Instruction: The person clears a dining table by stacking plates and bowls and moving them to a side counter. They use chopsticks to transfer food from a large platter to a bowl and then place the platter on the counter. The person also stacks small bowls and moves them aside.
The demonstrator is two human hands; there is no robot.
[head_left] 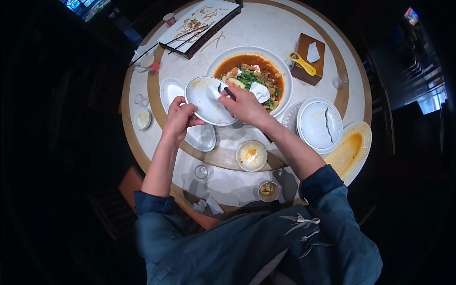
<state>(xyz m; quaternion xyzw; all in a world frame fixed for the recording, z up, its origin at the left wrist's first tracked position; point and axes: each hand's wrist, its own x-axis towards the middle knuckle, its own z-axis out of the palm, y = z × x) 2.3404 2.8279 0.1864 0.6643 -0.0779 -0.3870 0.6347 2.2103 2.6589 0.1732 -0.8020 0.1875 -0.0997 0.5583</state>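
Note:
My left hand (178,115) grips the left rim of a small white plate (201,107) with food smears, held tilted beside a large white bowl (288,85). Over that plate, my right hand (247,107) pinches a dark utensil (229,93), and a blurred white item (213,91) shows at its fingertips; I cannot tell whether that is tissue or a spoon. The large bowl contains red-brown broth, greens, food pieces and crumpled white tissue (259,92). Under my left hand and the plate, white oval dishes (202,139) are partly hidden.
Stacked white plates (317,121) and a sauce-stained oval platter (351,156) stand at right. A wooden tissue box (306,76) bears a yellow-handled tool (302,64). Nearer are a soiled bowl (251,155) and paper cup (268,191). Chopsticks (188,39) cross a rectangular serving tray (221,9).

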